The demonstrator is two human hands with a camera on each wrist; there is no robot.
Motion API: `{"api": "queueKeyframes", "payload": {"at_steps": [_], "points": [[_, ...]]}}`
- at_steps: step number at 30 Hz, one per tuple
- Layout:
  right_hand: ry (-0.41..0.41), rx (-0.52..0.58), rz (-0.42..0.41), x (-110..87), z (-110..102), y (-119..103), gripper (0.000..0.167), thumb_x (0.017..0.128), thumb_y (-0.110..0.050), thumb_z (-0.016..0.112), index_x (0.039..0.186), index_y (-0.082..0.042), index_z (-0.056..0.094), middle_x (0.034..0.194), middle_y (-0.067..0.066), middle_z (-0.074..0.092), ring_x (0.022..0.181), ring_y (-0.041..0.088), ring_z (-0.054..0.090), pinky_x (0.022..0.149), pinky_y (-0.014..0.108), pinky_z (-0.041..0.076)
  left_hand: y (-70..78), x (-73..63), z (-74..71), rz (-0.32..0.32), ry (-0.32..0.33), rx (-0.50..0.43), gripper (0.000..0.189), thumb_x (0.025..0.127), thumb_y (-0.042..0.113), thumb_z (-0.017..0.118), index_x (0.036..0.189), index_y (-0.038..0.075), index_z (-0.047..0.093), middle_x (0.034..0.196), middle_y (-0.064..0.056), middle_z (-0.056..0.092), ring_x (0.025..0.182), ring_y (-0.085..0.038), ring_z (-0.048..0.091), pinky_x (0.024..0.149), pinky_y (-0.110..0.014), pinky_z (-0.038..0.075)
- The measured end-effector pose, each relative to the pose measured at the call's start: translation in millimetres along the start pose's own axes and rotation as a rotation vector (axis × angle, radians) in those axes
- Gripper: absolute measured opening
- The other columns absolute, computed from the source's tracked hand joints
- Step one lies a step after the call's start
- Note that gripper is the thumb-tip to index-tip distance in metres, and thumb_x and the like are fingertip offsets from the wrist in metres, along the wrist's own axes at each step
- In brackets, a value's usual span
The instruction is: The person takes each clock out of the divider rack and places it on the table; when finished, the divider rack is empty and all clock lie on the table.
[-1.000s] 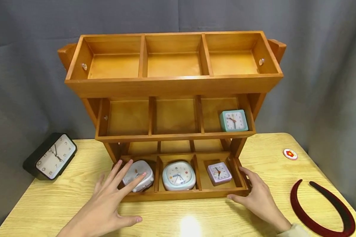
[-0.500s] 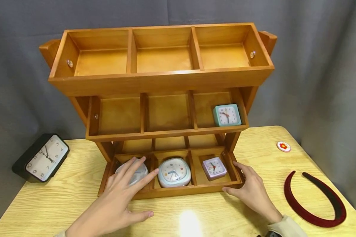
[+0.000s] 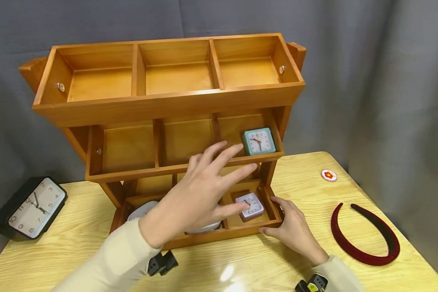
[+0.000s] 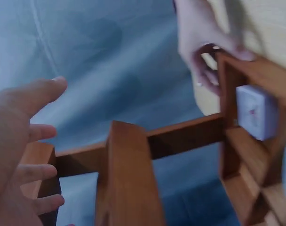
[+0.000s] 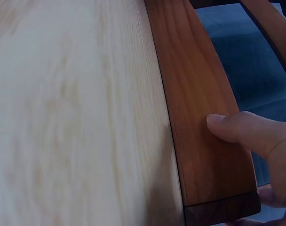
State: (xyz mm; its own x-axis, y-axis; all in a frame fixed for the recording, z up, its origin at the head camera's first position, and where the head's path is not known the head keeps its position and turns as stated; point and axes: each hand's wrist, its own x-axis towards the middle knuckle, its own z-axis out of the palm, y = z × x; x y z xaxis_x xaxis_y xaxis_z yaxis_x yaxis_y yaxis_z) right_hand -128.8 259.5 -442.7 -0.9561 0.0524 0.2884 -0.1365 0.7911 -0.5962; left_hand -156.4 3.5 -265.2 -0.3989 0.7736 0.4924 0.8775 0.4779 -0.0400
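A three-tier wooden shelf [image 3: 168, 101] stands on the table. My left hand [image 3: 200, 190], fingers spread and holding nothing, reaches across its lower and middle tiers, fingertips near a teal alarm clock [image 3: 260, 142] in the middle tier's right compartment. A lilac clock [image 3: 255, 204] sits below in the bottom tier, partly overlapped by my left thumb. Two pale clocks in that tier's other compartments are mostly hidden by my left arm. My right hand [image 3: 295, 227] grips the bottom tier's right front corner; in the right wrist view its thumb [image 5: 227, 128] presses the front board [image 5: 194, 80].
A black alarm clock [image 3: 36, 207] leans back on the table at the left. To the right lie a dark red headband [image 3: 361, 255] and a small white disc with a red flower [image 3: 329, 175]. Grey curtain [image 3: 350, 81] hangs behind.
My left hand has moved up and right, from over the bottom tier's left compartment toward the teal clock. The right hand keeps its grip, while the head view has shifted right.
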Motion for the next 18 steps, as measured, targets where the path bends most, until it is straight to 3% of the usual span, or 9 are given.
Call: {"api": "queueKeyframes", "payload": {"at_steps": [5,9,15,18], "points": [[0.015,-0.006,-0.004,0.4,2.2,0.1,0.087,0.059,-0.025,0.093,0.132,0.0,0.052,0.119,0.02,0.061,0.109,0.037,0.059,0.089,0.054,0.048,-2.8,40.0,2.4,-0.036,-0.044,0.037,0.06,0.087,0.051,0.065,0.14,0.027,0.05,0.152,-0.013,0.034,0.131,-0.039,0.039,0.09,-0.063,0.046],[0.007,-0.003,0.004,0.8,2.9,-0.8,0.088,0.059,-0.025,0.093,0.132,0.0,0.051,0.12,0.02,0.06,0.112,0.038,0.058,0.092,0.054,0.047,-11.3,65.9,8.4,-0.069,-0.09,0.003,0.055,0.089,0.037,0.068,0.139,0.023,0.051,0.15,-0.015,0.036,0.129,-0.04,0.043,0.092,-0.063,0.047],[-0.006,0.015,0.024,-0.2,1.0,-0.8,0.089,0.059,-0.025,0.093,0.133,0.0,0.051,0.123,0.019,0.059,0.114,0.038,0.057,0.095,0.053,0.047,-29.0,105.6,19.9,-0.141,-0.204,-0.146,0.049,0.09,0.018,0.067,0.137,0.011,0.053,0.144,-0.013,0.047,0.138,-0.028,0.037,0.117,-0.049,0.024],[-0.003,0.018,0.033,-0.8,-0.6,1.1,0.09,0.058,-0.025,0.093,0.134,-0.002,0.051,0.122,0.017,0.059,0.113,0.037,0.057,0.095,0.052,0.048,-34.0,118.3,29.6,-0.157,-0.264,-0.249,0.045,0.091,0.012,0.066,0.134,0.01,0.056,0.139,-0.013,0.051,0.134,-0.028,0.041,0.114,-0.046,0.03]]}}
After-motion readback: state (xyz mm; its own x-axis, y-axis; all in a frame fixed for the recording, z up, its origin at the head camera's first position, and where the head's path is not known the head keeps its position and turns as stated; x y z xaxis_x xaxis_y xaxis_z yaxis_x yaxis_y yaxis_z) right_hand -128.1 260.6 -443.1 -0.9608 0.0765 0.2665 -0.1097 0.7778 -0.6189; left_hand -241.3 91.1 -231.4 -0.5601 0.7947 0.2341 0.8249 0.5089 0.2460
